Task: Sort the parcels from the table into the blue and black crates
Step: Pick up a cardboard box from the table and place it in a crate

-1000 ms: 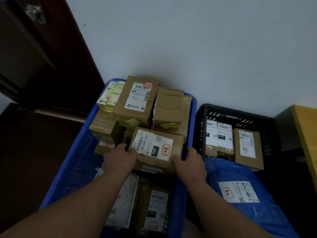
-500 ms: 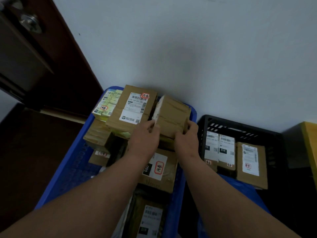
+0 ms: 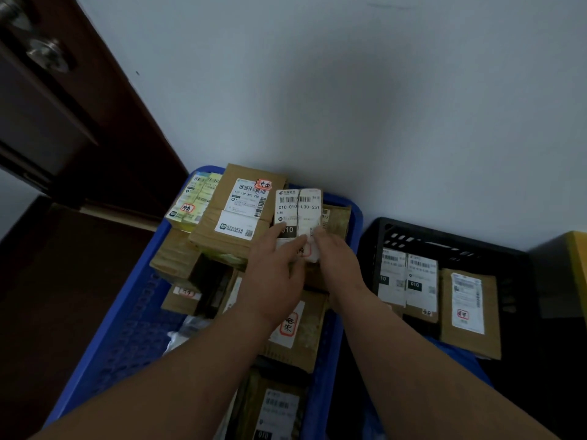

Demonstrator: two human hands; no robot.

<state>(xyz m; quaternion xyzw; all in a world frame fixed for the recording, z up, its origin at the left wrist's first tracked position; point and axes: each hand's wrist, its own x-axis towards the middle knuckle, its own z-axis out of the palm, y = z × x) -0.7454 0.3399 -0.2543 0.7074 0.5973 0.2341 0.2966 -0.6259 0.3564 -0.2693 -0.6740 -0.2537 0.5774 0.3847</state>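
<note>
Gripping a small parcel (image 3: 298, 214) from both sides, the left hand (image 3: 273, 274) and right hand (image 3: 336, 265) hold it tilted up above the heap in the blue crate (image 3: 127, 328) — its white label faces the camera, printed 010-010 and L30-551. Left thumb lies across the label's lower edge; right fingers curl round the parcel's right lower corner. Just left of it, touching or nearly so, sits a larger brown box (image 3: 238, 211) with a red-marked label, and beyond that a yellow-green packet (image 3: 193, 201). Black crate (image 3: 444, 242) stands just right of the blue one — three labelled parcels (image 3: 467, 309) lie in it. Wooden door (image 3: 63, 122) at far left.
</note>
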